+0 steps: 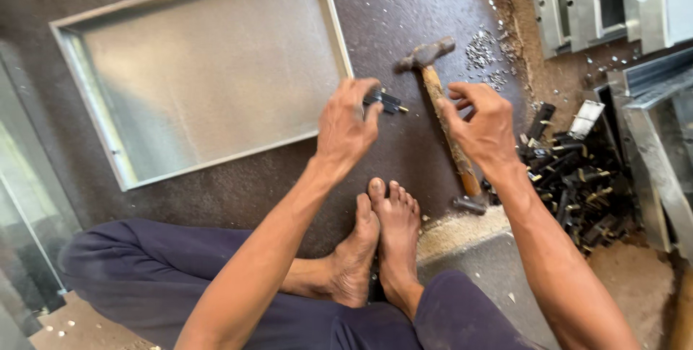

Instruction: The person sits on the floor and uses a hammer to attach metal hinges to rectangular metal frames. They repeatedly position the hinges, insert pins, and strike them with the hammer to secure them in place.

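Dark workshop floor point(404, 3): left hand point(345, 125) pinches a small black metal clip point(385, 100) beside the shallow galvanised steel tray point(202, 76).
Right hand point(482, 125) hangs empty, fingers loosely curled, over the wooden-handled hammer point(442, 105); fitting step in hand, next needing a hammer grip.

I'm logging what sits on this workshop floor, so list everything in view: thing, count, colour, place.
Metal tray: one, silver-grey, shallow, upper left on the dark floor.
Hammer: one, steel head, worn wooden handle, lying between the hands.
Small black part: one, black with a brass-coloured tip, at the left hand's fingertips.
Pile of black parts: many, black and brass, right of the hammer.
Metal shavings: scattered, silver, above the hammer head.
Metal frames: several, grey, upper right.
Sawdust: pale patch beside the feet.
Left hand: pinching the small black part.
Right hand: fingers curled, over the hammer handle.
Feet: two, bare, crossed, bottom centre.
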